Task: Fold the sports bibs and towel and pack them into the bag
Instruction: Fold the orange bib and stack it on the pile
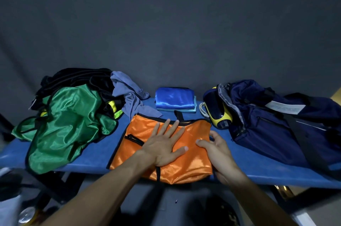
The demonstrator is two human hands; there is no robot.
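An orange bib (pixel 191 166) with black trim lies partly folded at the front middle of the blue table (pixel 267 168). My left hand (pixel 166 144) presses flat on it with fingers spread. My right hand (pixel 215 148) grips the bib's right edge, fingers curled around the fabric. A folded blue bib (pixel 174 98) sits on a folded light-blue cloth behind. A green bib (pixel 68 124) lies crumpled at the left, beside a grey-blue towel (pixel 129 98). The navy bag (pixel 276 124) lies at the right.
A pile of black bibs (pixel 77 78) with a yellow-green one sits at the back left. A yellow and navy bottle-like item (pixel 217 113) leans at the bag's opening. A dark backdrop hangs behind the table. Clutter lies on the floor below.
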